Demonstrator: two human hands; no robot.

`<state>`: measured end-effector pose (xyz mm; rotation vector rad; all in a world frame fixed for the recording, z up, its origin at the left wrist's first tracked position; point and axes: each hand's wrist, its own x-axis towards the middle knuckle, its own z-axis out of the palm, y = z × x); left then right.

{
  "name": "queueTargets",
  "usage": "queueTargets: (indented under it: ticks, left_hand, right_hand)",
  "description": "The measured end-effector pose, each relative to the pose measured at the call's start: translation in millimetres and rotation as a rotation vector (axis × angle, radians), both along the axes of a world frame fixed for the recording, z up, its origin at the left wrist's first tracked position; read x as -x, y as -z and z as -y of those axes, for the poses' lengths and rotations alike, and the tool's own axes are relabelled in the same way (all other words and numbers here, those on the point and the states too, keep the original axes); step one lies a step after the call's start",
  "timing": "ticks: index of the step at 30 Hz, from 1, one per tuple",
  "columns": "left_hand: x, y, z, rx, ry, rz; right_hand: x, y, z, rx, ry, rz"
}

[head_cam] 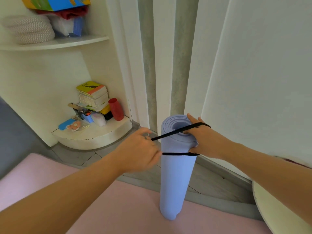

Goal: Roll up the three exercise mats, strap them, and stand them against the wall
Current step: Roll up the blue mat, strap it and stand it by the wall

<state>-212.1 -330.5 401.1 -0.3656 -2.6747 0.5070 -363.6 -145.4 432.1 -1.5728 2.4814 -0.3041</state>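
- A rolled-up, light purple-blue foam mat [177, 174] stands on its end, in the middle of the scene and a little to the right.
- Its bottom end sits on the far edge of a flat pink mat [118, 208] that lies on the floor, near the person.
- A strip of grey tiled floor [76, 154] lies between the pink mat and the white wall panels [261, 81] behind it.
- The right hand [204, 139] holds the top of the roll from the right side. Some of its fingers [187, 132] are tucked into the hole in the middle of the roll.
- A thin black strap [170, 133] goes over the back of the right hand. One part crosses the top of the roll and another part crosses the front of the roll a bit lower down.
- The left hand [140, 151] is just left of the roll. Its fingers are curled tight and they hold the strap, which looks pulled straight. This hand is a bit blurry.
- Far on the left is a low white corner shelf [94, 134] with a pile of small books [93, 97] and a red plastic cup [116, 109] on it.
- A higher white shelf [55, 43] holds a pale woven basket [28, 29].
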Motion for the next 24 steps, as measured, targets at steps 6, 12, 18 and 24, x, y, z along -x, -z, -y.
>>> queueTargets:
  ticks: [6,12,18,24]
  left_hand:
    - [13.3,-2.5,4.9,-0.258,-0.474,0.197]
    - [37.6,-33.9,3.8,-0.786,-0.627,0.466]
    - [70.9,-56.2,4.3,-1.0,-0.597,0.727]
    - [98.3,-63.8,-5.0,-0.883,-0.52,0.903]
  right_hand:
    - [-8.6,13.0,4.3,0.049,-0.046,-0.012]
    - [-16.9,20.7,3.2,0.015,-0.015,-0.039]
    - [-19.4,22.9,-3.8,0.093,-0.021,-0.071]
    - [-19.8,20.2,-11.8,0.167,-0.127,-0.021]
